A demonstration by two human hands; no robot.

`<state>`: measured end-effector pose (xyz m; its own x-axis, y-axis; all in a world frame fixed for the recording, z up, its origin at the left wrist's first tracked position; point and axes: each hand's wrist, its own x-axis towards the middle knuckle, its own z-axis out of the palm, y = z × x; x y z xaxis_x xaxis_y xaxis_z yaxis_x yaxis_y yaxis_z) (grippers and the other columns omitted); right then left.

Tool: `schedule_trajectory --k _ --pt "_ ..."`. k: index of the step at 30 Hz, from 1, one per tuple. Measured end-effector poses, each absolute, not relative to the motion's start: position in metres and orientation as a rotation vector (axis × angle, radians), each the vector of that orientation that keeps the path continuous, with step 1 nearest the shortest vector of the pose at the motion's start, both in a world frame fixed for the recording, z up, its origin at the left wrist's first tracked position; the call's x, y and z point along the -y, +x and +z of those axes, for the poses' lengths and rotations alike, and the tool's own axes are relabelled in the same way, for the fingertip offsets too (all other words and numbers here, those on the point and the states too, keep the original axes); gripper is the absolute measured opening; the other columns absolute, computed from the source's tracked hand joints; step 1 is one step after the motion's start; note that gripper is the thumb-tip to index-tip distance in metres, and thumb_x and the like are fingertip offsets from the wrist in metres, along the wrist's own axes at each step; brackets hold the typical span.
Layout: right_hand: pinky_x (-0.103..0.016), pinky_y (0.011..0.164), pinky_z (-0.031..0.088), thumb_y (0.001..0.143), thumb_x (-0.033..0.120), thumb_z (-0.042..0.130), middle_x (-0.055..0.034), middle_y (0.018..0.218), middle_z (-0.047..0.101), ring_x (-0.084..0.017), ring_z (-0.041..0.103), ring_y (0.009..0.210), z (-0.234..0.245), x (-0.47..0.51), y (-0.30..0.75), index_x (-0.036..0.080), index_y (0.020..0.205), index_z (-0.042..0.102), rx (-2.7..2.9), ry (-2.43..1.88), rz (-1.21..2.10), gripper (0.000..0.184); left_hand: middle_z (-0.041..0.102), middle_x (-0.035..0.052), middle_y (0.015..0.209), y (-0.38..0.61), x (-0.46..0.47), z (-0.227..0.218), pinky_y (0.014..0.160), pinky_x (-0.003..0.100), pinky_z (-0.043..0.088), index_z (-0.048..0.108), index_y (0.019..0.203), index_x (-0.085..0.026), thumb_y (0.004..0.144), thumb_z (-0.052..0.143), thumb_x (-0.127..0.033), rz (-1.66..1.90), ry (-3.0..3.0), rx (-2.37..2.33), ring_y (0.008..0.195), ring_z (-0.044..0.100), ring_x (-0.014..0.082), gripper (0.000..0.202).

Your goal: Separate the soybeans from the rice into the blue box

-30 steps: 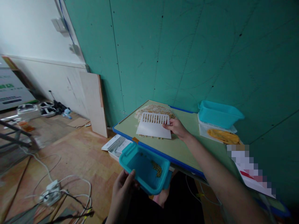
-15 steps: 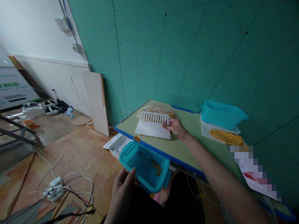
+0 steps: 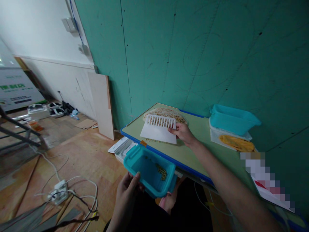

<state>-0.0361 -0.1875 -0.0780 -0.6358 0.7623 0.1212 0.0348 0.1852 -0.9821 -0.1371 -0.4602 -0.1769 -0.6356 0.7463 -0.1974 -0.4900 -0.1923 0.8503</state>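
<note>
My left hand [image 3: 127,190] grips the near left rim of a teal plastic box [image 3: 147,169], thumb over the edge. A small cluster of yellowish beans [image 3: 162,172] lies inside it. The box sits just below the table's blue front edge. My right hand [image 3: 183,133] is closed on the right side of a white slotted scraper [image 3: 158,132], thumb on its face. The scraper slants over the tabletop. Behind it spreads a pile of beans mixed with paler grains [image 3: 166,112]; a few beans [image 3: 151,140] show along its lower edge.
On the right of the green table [image 3: 193,154] stands a teal basin [image 3: 234,120], with an orange cloth-like item [image 3: 236,142] before it. A green wall rises behind. White cables and a power strip [image 3: 59,192] lie on the floor to the left. A board [image 3: 101,106] leans nearby.
The view has turned slightly left. The scraper has shifted a little left over the table, and more beans show under its lower edge. Both hands keep their holds.
</note>
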Motion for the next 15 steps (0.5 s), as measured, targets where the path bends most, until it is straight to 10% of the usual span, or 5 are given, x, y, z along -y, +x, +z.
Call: schedule_trajectory --k 15 --pt "-0.031 0.060 0.053 0.056 0.045 0.083 -0.0073 0.077 0.074 -0.022 0.068 0.071 -0.0769 0.1921 -0.0383 0.015 0.088 0.070 1.838 -0.754 1.485 0.046 0.059 -0.0022 0.054 -0.1426 0.4624 -0.1728 0.049 0.021 0.042 0.060 0.070 -0.016 0.072 0.077 -0.040 1.923 0.375 -1.304 0.049 0.053 0.0113 0.029"
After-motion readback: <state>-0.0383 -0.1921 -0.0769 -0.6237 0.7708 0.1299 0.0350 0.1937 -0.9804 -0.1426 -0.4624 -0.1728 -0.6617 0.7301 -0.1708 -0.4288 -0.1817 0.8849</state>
